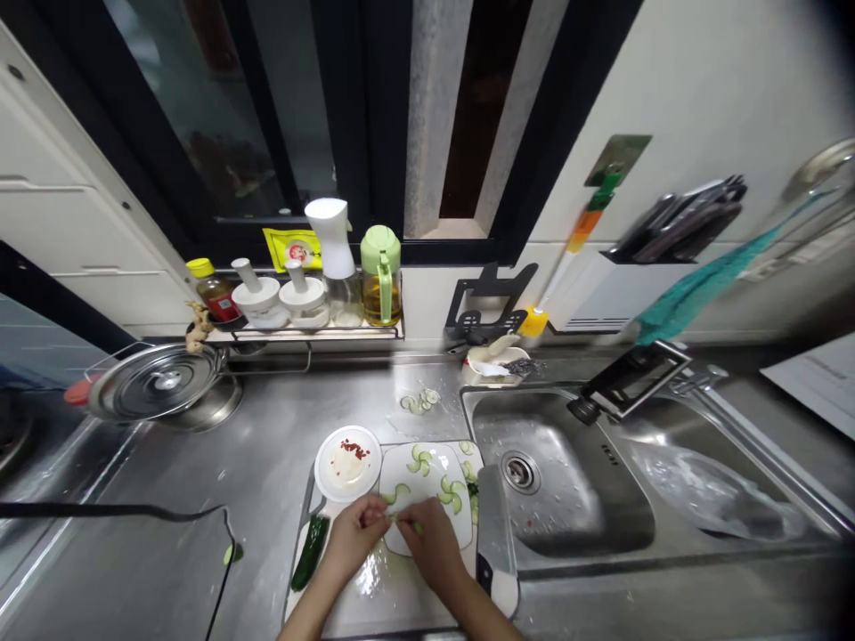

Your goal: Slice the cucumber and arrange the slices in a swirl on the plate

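"Where are the two hands?"

"Close together over the near part of the square plate (394, 463). The right hand (431, 534) has its fingers bent around a cucumber slice (418, 527); only a bit of green shows there."

"And the left hand (357, 530)?"

"Its thumb and fingers are curled, with the tips right beside those of the right hand. I can't tell whether it grips anything."

"What's on the plate?"

"Thin green slices set in curved fans: one near the far edge (419, 458), one towards the right (452, 492), and a smaller group (399, 492) just beyond the left hand's fingers."

"What does the plate rest on?"

"A white cutting board (374, 601), wet and shiny near the forearms. A round dish (321, 463) with red bits (354, 450) in it sits just left of the plate, and a dark green piece of cucumber (311, 552) lies along the board's left side."

"Is there a knife (495, 512)?"

"Yes, on the right side of the board, its dark handle towards the person, between the plate and the sink (567, 512). More slices (466, 448) lie on the board to the right of the plate, and a few loose rounds (419, 402) lie on the metal table (260, 481) beyond the board."
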A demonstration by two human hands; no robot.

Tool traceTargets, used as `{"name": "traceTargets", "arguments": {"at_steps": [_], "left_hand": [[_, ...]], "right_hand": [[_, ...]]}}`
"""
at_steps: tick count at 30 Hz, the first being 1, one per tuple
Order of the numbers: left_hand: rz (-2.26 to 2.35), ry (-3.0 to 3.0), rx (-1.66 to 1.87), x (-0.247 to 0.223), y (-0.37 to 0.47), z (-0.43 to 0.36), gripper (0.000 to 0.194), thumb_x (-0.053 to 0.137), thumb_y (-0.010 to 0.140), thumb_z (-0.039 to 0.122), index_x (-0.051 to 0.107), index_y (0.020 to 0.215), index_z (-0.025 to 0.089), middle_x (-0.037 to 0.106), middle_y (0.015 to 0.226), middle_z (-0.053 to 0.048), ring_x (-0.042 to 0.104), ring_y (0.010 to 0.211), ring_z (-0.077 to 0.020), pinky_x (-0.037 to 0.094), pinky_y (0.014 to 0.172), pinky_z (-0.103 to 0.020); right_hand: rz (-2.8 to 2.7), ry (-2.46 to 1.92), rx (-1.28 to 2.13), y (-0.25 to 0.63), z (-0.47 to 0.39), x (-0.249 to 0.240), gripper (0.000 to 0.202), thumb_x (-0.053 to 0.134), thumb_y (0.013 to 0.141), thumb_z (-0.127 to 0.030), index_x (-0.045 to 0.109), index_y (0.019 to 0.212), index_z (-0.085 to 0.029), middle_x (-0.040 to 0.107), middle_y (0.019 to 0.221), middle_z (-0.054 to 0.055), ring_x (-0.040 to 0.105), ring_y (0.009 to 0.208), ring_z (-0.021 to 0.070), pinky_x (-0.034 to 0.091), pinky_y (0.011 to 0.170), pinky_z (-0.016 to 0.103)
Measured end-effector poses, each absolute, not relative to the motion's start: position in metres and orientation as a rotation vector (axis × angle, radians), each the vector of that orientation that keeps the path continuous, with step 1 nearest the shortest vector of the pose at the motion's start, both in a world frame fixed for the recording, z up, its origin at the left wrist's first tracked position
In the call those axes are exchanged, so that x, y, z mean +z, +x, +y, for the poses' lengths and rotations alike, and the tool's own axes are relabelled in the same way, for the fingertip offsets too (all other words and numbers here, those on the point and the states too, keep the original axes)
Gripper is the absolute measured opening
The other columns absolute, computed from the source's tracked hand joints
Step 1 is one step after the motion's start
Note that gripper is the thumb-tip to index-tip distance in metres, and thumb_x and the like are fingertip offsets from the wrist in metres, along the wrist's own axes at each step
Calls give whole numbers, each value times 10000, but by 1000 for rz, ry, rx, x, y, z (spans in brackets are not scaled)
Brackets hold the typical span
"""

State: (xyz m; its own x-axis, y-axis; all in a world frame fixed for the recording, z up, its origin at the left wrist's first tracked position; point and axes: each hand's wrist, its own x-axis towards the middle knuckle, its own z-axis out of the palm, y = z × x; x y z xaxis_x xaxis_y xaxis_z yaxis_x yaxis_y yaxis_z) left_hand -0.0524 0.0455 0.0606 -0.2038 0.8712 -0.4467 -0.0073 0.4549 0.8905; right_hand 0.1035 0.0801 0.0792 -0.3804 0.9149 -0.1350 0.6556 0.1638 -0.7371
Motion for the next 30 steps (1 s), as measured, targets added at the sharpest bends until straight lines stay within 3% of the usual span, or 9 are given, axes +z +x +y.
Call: {"name": "traceTargets", "arguments": {"at_steps": [6,13,16,21,25,30], "left_hand": [[1306,173,804,51,-48,45,482,700,617,572,587,843,161,582,574,36,426,412,-36,205,423,-158],[1238,110,911,52,-46,52,467,841,480,358,585,818,162,551,543,68,459,415,-30,234,410,-146],[1310,249,918,48,-49,57,498,825,483,361,632,885,141,544,514,70,439,412,-39,233,416,-163],[1499,624,915,40,-54,67,280,718,595,350,650,758,133,592,542,42,492,482,-72,348,507,-201],[1634,870,838,43,-58,78,127,660,634,252,671,714,154,631,596,29,564,577,-113,407,596,-224],[1767,1125,685,56,-58,90,120,572,692,155,685,731,168,669,670,4,606,663,-128,417,655,-221]], "right_hand": [[-2040,-1477,1091,105,78,88,140,571,788,-195,700,733,-202,680,749,31,568,831,216,376,775,309],[-1962,-1527,1102,103,70,91,185,545,807,-249,693,703,-209,688,737,30,585,805,204,380,757,294],[-1849,-1625,1177,101,67,85,202,526,796,-240,663,652,-205,681,690,21,601,725,186,398,675,267],[-1735,-1720,1154,97,67,69,188,463,762,-155,635,824,-197,613,598,-27,584,595,154,399,563,230],[-1771,-1737,1100,95,73,59,211,418,791,-155,621,777,-210,596,596,-31,571,593,149,386,562,232],[-1883,-1766,1027,94,82,55,235,432,808,-144,657,783,-203,665,704,15,601,701,179,393,641,262]]}}
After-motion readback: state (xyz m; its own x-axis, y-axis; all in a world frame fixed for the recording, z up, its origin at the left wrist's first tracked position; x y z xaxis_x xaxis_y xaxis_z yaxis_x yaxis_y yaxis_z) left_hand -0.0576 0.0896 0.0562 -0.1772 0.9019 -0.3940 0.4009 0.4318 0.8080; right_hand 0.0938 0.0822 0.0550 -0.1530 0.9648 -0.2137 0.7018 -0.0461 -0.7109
